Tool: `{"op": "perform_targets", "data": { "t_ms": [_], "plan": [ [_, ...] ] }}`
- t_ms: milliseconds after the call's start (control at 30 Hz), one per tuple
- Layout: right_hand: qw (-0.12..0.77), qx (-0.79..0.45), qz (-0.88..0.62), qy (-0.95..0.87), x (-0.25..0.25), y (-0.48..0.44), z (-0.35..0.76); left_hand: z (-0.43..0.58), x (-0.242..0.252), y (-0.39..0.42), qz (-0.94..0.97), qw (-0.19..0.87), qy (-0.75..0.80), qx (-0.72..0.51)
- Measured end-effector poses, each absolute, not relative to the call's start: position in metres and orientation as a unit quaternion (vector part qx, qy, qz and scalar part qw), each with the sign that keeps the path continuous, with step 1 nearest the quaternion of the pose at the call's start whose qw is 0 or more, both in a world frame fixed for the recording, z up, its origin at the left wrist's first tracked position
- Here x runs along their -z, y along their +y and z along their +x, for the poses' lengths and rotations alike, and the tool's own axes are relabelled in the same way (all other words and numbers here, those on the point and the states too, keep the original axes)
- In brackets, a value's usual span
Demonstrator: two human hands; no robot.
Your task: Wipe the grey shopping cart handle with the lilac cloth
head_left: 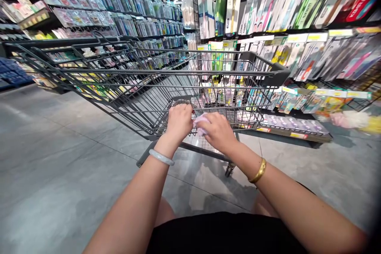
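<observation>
A grey wire shopping cart (166, 72) stands side-on in front of me. My left hand (179, 121), with a pale bangle at its wrist, is closed at a wire of the cart's near side; its fingertips are hidden. Just to the right, my right hand (218, 129) pinches a crumpled pale purple cloth (202, 121) against the same part of the side. The cloth shows between the two hands, partly covered by the right fingers. A gold bangle (258, 170) is on my right wrist.
Behind the cart at right, a shelf rack holds hanging packs of toothbrushes (233, 4) and lower trays of goods (291, 124). Another long rack of packaged items (133, 24) runs along the left. A cart wheel (229, 169) rests on the grey floor (74, 174).
</observation>
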State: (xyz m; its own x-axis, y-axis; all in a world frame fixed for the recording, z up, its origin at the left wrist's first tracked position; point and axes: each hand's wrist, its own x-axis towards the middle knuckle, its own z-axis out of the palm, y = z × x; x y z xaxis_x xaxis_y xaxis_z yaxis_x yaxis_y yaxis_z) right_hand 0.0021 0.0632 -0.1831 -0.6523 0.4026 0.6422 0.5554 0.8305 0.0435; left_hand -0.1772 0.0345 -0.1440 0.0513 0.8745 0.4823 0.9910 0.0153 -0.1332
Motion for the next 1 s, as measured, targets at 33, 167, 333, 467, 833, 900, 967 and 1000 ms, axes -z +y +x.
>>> {"op": "perform_targets", "data": {
  "t_ms": [33, 167, 333, 467, 833, 900, 967, 1000],
  "plan": [
    [0.356, 0.123, -0.273, -0.885, 0.176, 0.062, 0.005, -0.177, 0.145, 0.035, -0.689, 0.225, -0.677, 0.130],
    [0.446, 0.162, -0.289, -0.831, 0.168, 0.063, 0.010, -0.177, 0.146, 0.035, -0.687, 0.229, -0.677, 0.131],
    [0.308, 0.155, -0.235, -0.909, 0.195, 0.068, 0.003, -0.178, 0.145, 0.034, -0.690, 0.231, -0.673, 0.133],
    [0.386, 0.148, -0.267, -0.870, 0.178, 0.064, 0.007, -0.178, 0.146, 0.035, -0.689, 0.234, -0.673, 0.134],
    [0.322, 0.070, -0.273, -0.904, 0.188, 0.066, 0.005, -0.180, 0.148, 0.034, -0.698, 0.237, -0.660, 0.147],
    [0.363, 0.019, -0.281, -0.888, 0.185, 0.065, 0.006, -0.181, 0.150, 0.034, -0.700, 0.236, -0.656, 0.153],
    [0.407, -0.035, -0.281, -0.868, 0.180, 0.065, 0.006, -0.181, 0.152, 0.034, -0.703, 0.233, -0.652, 0.162],
    [0.427, -0.067, -0.279, -0.858, 0.177, 0.065, 0.007, -0.182, 0.154, 0.034, -0.703, 0.232, -0.651, 0.166]
  ]
}}
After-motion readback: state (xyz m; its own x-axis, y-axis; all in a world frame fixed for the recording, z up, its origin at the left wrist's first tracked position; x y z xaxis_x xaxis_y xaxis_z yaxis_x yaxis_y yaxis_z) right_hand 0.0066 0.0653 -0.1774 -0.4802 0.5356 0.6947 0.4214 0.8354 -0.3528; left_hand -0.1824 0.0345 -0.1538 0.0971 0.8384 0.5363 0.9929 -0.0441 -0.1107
